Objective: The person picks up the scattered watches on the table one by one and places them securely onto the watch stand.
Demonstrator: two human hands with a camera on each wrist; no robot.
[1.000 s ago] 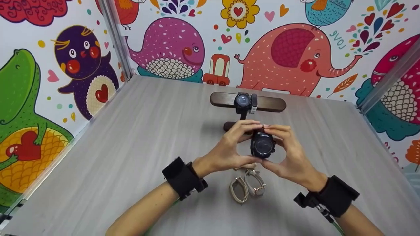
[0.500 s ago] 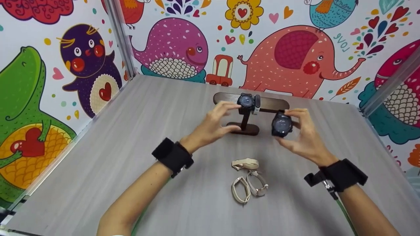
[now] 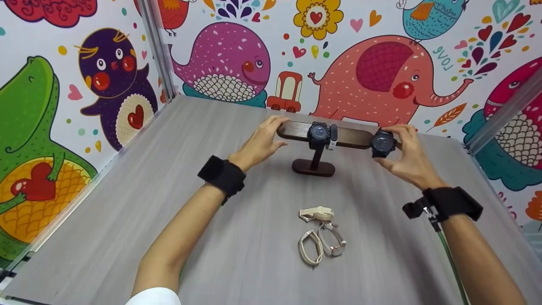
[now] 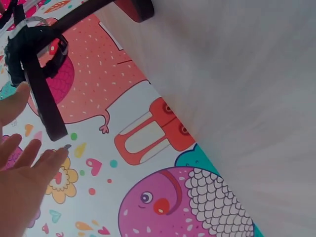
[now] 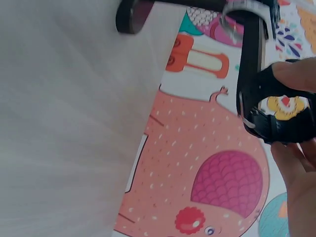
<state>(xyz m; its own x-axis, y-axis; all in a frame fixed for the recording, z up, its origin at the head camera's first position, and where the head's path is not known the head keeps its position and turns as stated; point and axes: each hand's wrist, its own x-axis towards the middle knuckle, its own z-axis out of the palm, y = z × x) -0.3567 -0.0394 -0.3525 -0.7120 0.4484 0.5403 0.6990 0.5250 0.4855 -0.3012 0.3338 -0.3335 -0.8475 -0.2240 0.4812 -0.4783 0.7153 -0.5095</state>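
Progress: one black watch [image 3: 319, 132] already hung mid-bar on stand [image 3: 314, 167]. Right hand [image 3: 407, 153] pinches second watch [image 3: 382, 144] at bar's right end, not yet threaded on. Left hand [image 3: 260, 143], fingers relaxed, steadies left end. Three pale watches [image 3: 318, 235] wait on bench [image 3: 127, 203].

A dark watch [image 3: 383, 144] was held in the right hand [image 3: 408, 154] at the right end of the wooden stand [image 3: 315, 146], whose left end was touched by the fingers of the left hand [image 3: 260, 142]. A second dark watch [image 3: 318, 133] was seen wrapped round the middle of the bar. Three pale watches [image 3: 319, 237] were laid together on the grey table [image 3: 127, 220], nearer the person.
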